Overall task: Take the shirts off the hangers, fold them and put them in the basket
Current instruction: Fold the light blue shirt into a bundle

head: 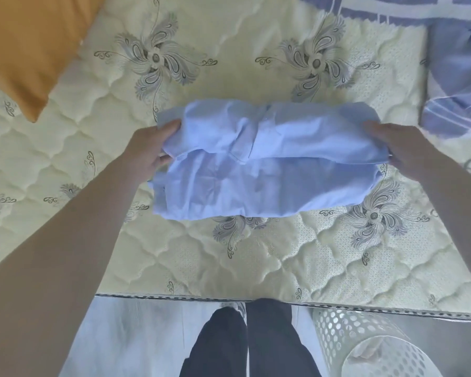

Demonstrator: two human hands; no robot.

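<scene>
The shirt is lying at the middle of the bed, folded into a thick band with its long axis running from 9 to 3 o'clock. The left grip is pinching the band's 9 o'clock end, thumb on top and fingers tucked under the cloth. The right grip is grasping the 3 o'clock end in the same way. Both are holding the upper fold, while the lower layer is sagging toward 6 o'clock. Whether that layer is touching the bed or hanging just off it, I cannot tell.

The basket is standing on the floor at 5 o'clock from the shirt, past the bed's near edge and just beside the person's right leg. Something pale is showing inside it, too blurred to name.

The folding is looking nearly done, so the coming move is likely to be a carry toward 5 o'clock. The right grip is nearer the basket, so the band would be swinging round that end, with the left grip travelling farther. Because the cloth is soft, the loose lower layer may be slipping open on the way.

A pillow is lying at 10 o'clock and a striped cloth at 2 o'clock, both well apart from the shirt.
</scene>
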